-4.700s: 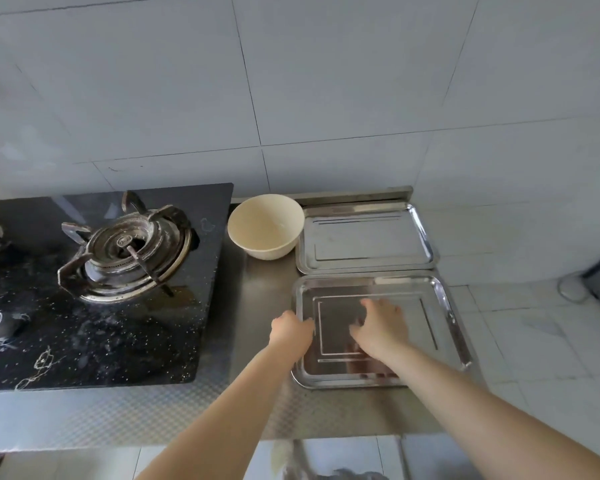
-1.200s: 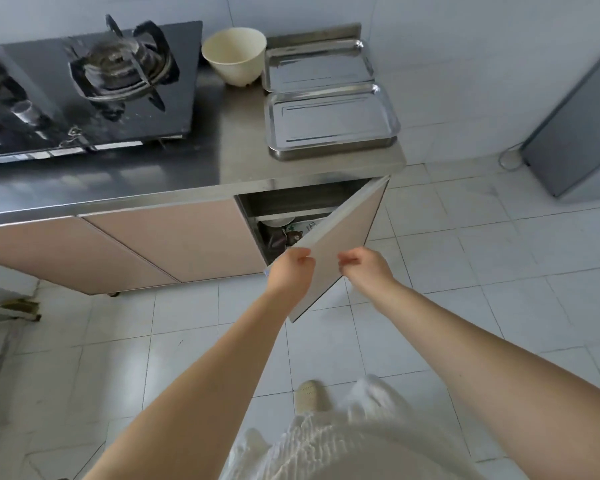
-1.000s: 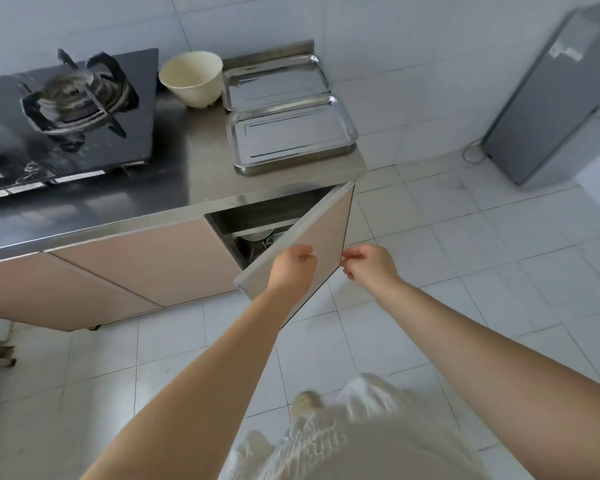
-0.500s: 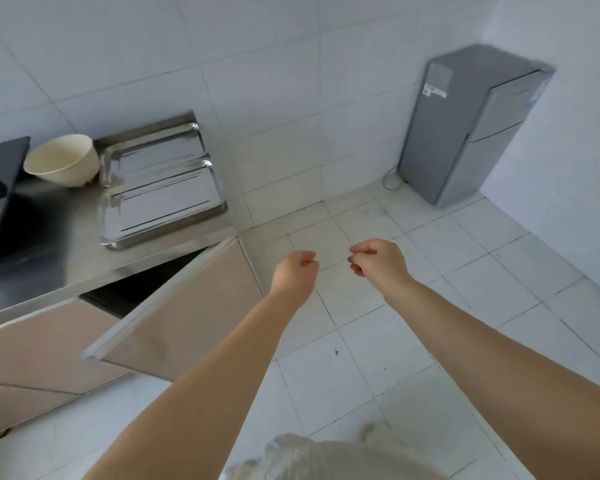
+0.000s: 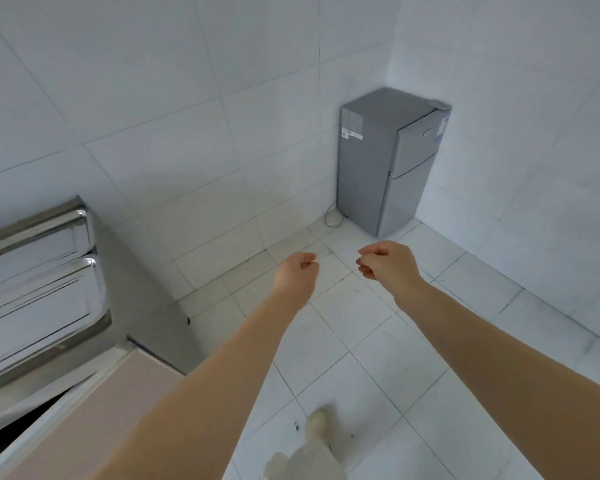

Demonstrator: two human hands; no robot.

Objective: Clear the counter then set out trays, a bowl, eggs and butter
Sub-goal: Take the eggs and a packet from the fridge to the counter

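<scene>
Two steel trays lie side by side on the counter at the left edge, the near tray (image 5: 39,306) in front of the far tray (image 5: 28,244). The bowl is out of view. My left hand (image 5: 297,275) and my right hand (image 5: 388,263) hang in the air over the white floor, both loosely curled with nothing in them. They are well to the right of the counter. No eggs or butter show.
A small grey two-door fridge (image 5: 388,161) stands in the far corner, doors shut, a cable on the floor beside it. A beige cabinet door (image 5: 94,414) under the counter stands ajar at lower left. White tiled floor lies between me and the fridge.
Both hands let go of the cabinet door and pulled away from it. The view swung right from the counter toward the fridge; the bowl and stove left the frame.
</scene>
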